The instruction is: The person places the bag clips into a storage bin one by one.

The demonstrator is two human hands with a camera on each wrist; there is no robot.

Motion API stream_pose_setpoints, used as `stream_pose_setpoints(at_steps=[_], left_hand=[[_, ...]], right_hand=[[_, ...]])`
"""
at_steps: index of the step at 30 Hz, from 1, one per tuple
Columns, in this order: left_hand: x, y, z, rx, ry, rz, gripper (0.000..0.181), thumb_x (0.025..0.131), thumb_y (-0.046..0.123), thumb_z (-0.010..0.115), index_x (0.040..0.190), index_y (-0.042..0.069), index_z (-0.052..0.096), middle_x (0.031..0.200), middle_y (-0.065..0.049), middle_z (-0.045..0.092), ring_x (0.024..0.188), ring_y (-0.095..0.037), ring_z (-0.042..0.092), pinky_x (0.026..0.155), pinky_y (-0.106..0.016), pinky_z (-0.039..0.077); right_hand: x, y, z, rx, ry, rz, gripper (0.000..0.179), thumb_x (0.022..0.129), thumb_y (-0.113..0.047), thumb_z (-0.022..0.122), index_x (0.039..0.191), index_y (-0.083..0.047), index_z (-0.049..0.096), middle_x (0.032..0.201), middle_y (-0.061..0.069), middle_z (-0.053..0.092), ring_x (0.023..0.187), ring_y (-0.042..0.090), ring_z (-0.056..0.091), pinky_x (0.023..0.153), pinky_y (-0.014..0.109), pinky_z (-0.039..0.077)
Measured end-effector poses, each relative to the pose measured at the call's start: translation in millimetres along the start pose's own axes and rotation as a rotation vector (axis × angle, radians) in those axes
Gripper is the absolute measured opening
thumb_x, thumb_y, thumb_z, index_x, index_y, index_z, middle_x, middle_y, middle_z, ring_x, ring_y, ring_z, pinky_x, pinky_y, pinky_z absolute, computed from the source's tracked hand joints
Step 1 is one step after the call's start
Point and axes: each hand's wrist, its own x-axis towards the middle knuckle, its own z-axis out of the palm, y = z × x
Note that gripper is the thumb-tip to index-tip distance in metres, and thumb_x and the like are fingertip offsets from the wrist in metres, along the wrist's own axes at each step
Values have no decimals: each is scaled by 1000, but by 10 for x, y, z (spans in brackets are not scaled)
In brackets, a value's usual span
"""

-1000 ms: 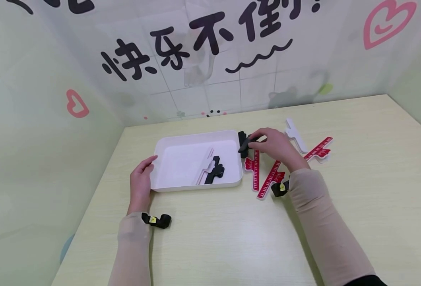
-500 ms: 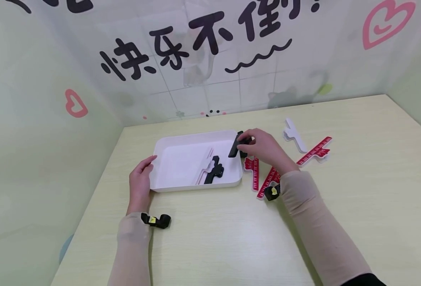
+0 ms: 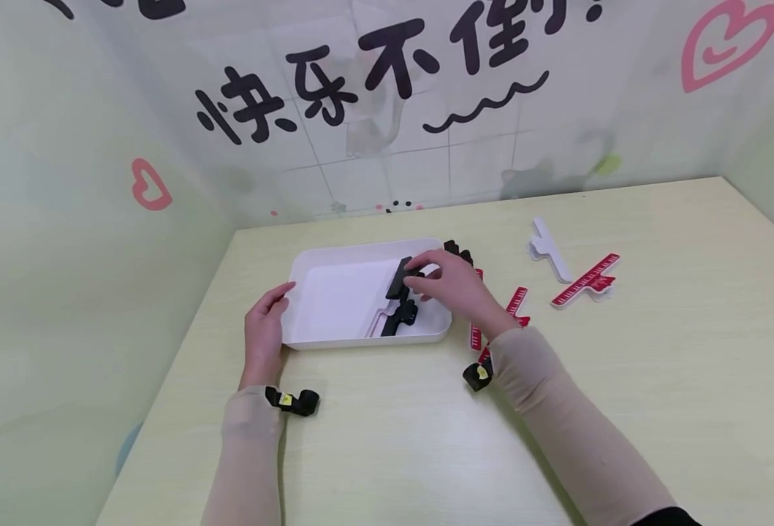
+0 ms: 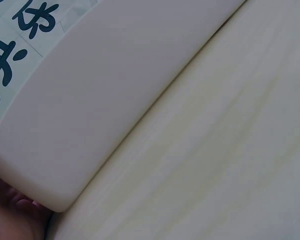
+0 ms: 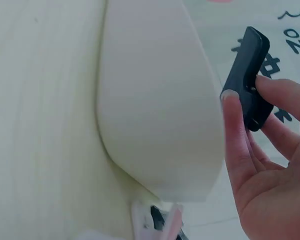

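Observation:
A white rectangular tray (image 3: 330, 292) lies on the table in the head view. At its left end, my left hand (image 3: 264, 336) grips the rim and side wall. Over the tray's right part, my right hand (image 3: 449, 285) pinches a black plastic clip (image 3: 397, 280) between thumb and fingers. The right wrist view shows this black clip (image 5: 247, 65) tilted above the tray wall. Inside the tray, beneath the held one, lie another black clip (image 3: 403, 315) and a pale clip (image 3: 377, 320) with pink edging, both partly covered in the head view.
Beyond the tray's right end is a black clip (image 3: 457, 250), partly behind my right hand. Red ruler-marked clips (image 3: 517, 301) lie right of the tray, some under my right forearm. Farther right are a white clip (image 3: 549, 252) and a red clip (image 3: 584, 283).
My right hand has carried the black clip leftward from beside the tray's right end to over its inside. My left hand keeps its hold on the tray; the head view has shifted slightly.

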Motion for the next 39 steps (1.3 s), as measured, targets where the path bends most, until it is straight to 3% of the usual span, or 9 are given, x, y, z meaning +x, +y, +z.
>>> stream_pose_setpoints(at_steps=[8, 14, 17, 25, 32, 39], left_hand=[[-8, 14, 3, -21, 2, -4, 29, 95, 15, 46, 117, 20, 64, 132, 5, 50, 126, -9, 38, 107, -31, 31], [-19, 5, 19, -29, -11, -6, 29, 96, 15, 45, 118, 20, 64, 133, 5, 49, 127, -10, 38, 107, -31, 32], [-23, 8, 16, -24, -12, -7, 29, 96, 16, 45, 118, 20, 64, 134, 5, 49, 127, -10, 38, 106, -32, 32], [-27, 27, 3, -2, -9, -46, 30, 97, 19, 42, 119, 24, 62, 137, 7, 45, 129, -11, 35, 108, -33, 31], [-34, 0, -3, -6, -6, -49, 30, 97, 18, 44, 119, 23, 63, 136, 7, 46, 128, -10, 36, 107, -32, 32], [-21, -4, 0, -20, -16, -13, 29, 96, 18, 45, 118, 22, 63, 135, 6, 48, 129, -11, 36, 108, -33, 30]], right_hand=[[2, -22, 202, 56, 69, -18, 29, 84, -34, 65, 112, -28, 60, 119, -6, 50, 78, 10, 64, 74, 31, 47], [7, -22, 312, 25, 101, -26, 30, 84, -34, 65, 113, -30, 61, 123, -7, 50, 96, 11, 59, 75, 30, 50], [9, -8, 346, 7, 94, -36, 29, 84, -34, 65, 112, -30, 61, 122, -7, 51, 96, 11, 58, 75, 29, 51], [25, 24, 394, -58, 47, -86, 27, 83, -33, 66, 110, -26, 63, 112, -7, 54, 69, 9, 61, 63, 27, 49], [27, 34, 423, -155, 19, -115, 26, 84, -28, 66, 110, -25, 63, 112, -6, 55, 72, 10, 57, 62, 26, 48], [29, 43, 428, -229, 4, -156, 26, 85, -31, 65, 110, -25, 63, 111, -7, 56, 79, 11, 55, 65, 26, 47]])
